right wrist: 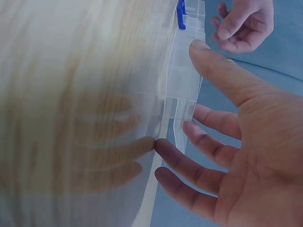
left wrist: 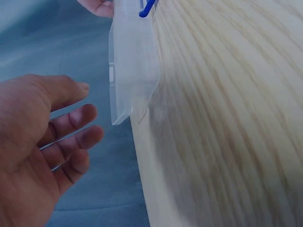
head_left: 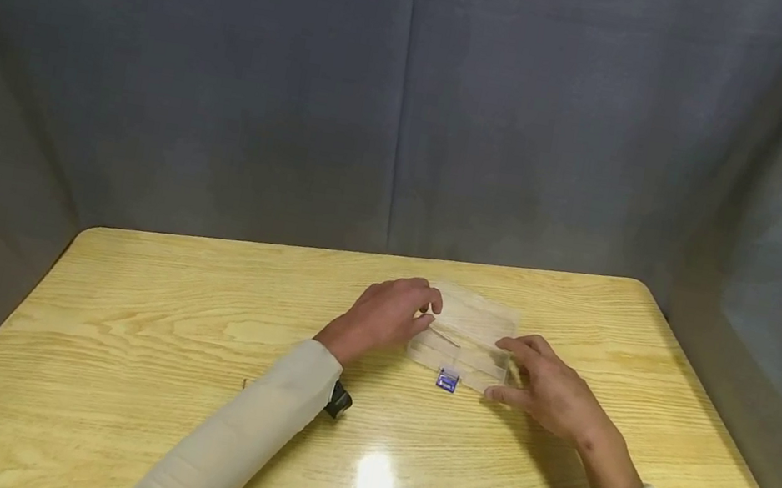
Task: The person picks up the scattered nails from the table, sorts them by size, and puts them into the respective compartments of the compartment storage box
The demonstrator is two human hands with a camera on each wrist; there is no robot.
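A clear plastic box stands on the table, its transparent lid folded back on the far side. A blue latch hangs from its near edge. My left hand hovers over the box's left end, fingers loosely bent, nothing visible in them. Close to those fingertips a thin rod-like piece slants across the box; its exact kind cannot be made out. At the right end, my right hand holds the box between thumb and fingers. In the right wrist view its thumb lies against the box's near side.
A small, thin dark piece stands out on the wooden table, left of my left sleeve. Grey curtains enclose the table at the back and sides. A bright light reflection lies on the near part of the tabletop.
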